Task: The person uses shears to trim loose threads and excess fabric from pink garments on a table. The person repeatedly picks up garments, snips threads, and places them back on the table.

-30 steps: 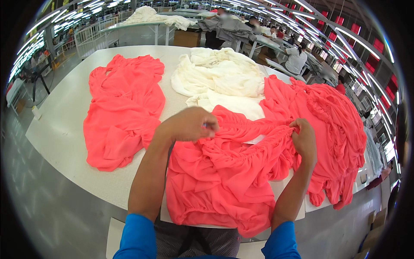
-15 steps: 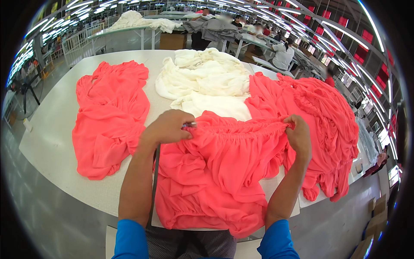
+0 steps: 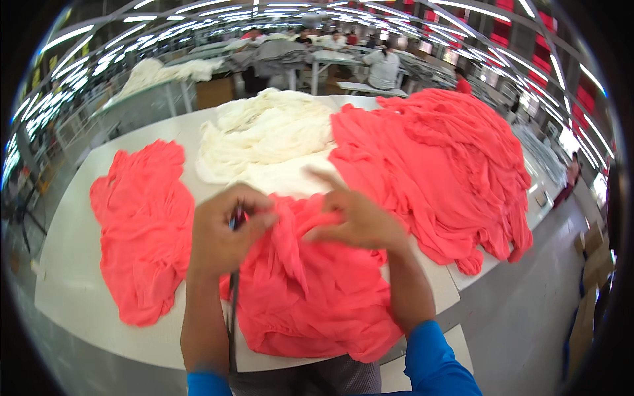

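A coral gathered garment (image 3: 317, 303) lies bunched on the table in front of me, a twisted fold of it raised between my hands. My left hand (image 3: 228, 231) is curled at that fold's left side, with a small metal tool (image 3: 236, 216) tucked in its fingers; blur hides the tool's kind. Whether the fingertips also pinch cloth is unclear. To the fold's right, my right hand (image 3: 360, 221) is open, thumb and fingers spread, blurred by motion and holding nothing I can see.
A coral garment (image 3: 142, 237) lies flat at the left of the white table (image 3: 72, 284). Cream cloth (image 3: 271, 132) is heaped behind, and a large coral pile (image 3: 449, 165) covers the right. Cardboard boxes (image 3: 598, 264) stand on the floor at right. People sit at farther tables.
My right hand has let go of the garment's gathered edge and moved left toward my left hand. The stretched edge has collapsed into a bunched fold. The view has turned right.
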The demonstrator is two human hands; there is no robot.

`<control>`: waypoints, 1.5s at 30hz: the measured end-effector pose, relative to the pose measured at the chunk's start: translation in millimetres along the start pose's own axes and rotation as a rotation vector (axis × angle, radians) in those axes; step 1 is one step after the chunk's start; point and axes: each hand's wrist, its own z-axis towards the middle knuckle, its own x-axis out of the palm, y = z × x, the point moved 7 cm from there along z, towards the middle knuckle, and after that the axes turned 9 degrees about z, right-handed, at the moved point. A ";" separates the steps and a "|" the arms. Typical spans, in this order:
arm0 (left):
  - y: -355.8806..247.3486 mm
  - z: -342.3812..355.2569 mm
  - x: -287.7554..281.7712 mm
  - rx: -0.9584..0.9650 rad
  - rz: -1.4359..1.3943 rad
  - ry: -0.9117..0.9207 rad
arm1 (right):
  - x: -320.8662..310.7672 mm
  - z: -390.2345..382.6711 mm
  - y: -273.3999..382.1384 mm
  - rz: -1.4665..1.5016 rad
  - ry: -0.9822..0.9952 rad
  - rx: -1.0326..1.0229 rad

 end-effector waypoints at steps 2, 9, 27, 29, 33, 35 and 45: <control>-32.0 -10.8 22.5 0.192 -0.069 0.113 | 43.1 -2.5 8.6 0.096 0.171 -0.150; -56.6 -21.8 -29.6 0.275 -0.037 -0.055 | 85.1 -16.7 19.7 -0.012 0.537 -0.147; -29.9 -21.9 -81.5 0.151 -0.152 -0.524 | -463.8 -217.4 -125.0 0.165 -1.716 0.053; -31.6 -20.4 -73.8 0.157 -0.119 -0.476 | -426.8 -222.3 -173.9 0.285 -1.679 0.007; -33.1 -19.2 -59.9 0.120 -0.060 -0.432 | -352.7 -232.1 -241.9 0.487 -1.505 0.282; -32.3 -15.4 -50.6 0.112 -0.042 -0.404 | -337.5 -246.5 -264.9 0.494 -1.505 0.202; -32.5 -14.5 -36.9 0.064 0.007 -0.329 | -285.2 -269.2 -274.2 0.586 -1.422 0.158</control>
